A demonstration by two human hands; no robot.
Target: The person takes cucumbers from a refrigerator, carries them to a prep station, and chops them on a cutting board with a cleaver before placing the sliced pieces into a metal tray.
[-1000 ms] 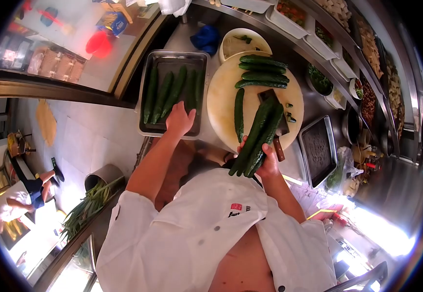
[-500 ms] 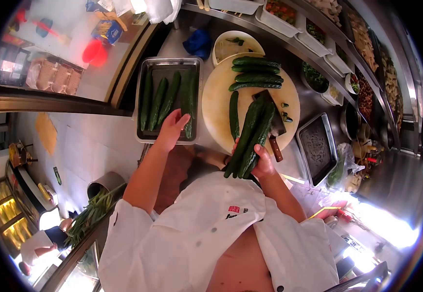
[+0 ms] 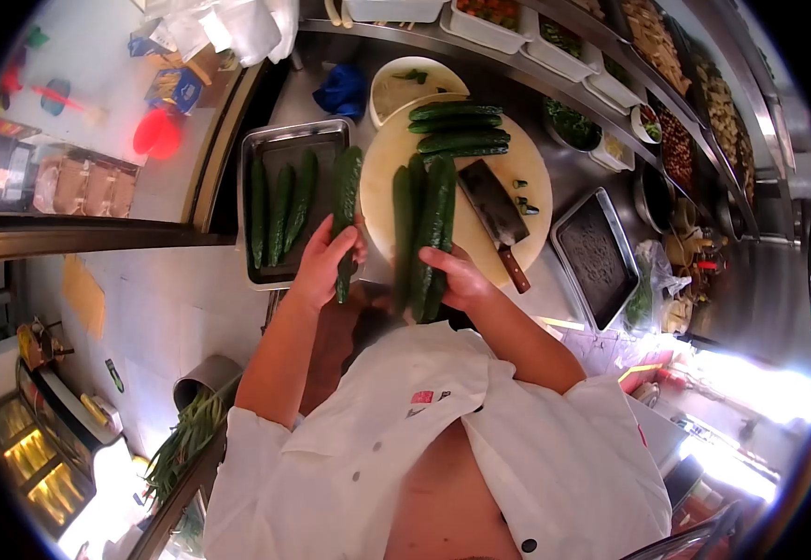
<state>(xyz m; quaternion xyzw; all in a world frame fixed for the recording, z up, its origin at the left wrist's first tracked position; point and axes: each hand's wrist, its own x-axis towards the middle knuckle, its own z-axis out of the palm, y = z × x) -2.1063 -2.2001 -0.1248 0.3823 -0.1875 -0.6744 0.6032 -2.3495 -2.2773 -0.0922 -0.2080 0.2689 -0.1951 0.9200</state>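
My left hand [image 3: 329, 265] grips one cucumber [image 3: 348, 187] upright over the right edge of the metal tray [image 3: 299, 136]. Several other cucumbers [image 3: 279, 210] lie side by side in that tray. Fingers of my right hand [image 3: 458, 278] are wrapped round a bunch of cucumbers [image 3: 435, 219] at the near left of the round cutting board [image 3: 529, 168]. A cleaver [image 3: 491, 201] with a brown handle rests on the board, right of the bunch. More cucumbers [image 3: 461, 127] lie crosswise at the board's far side. Small cut ends [image 3: 524, 201] sit right of the cleaver.
Behind the board is a white tub [image 3: 389, 79], with a blue bundle [image 3: 340, 91] on its left. A dark metal tray [image 3: 598, 257] lies to the right. Food containers [image 3: 555, 56] line the back shelf. Leafy green stalks [image 3: 186, 434] hang from a bin at the lower left.
My left hand has taken a cucumber from the tray and lifted it. The bunch in my right hand has moved left, off the cleaver. The view has shifted.
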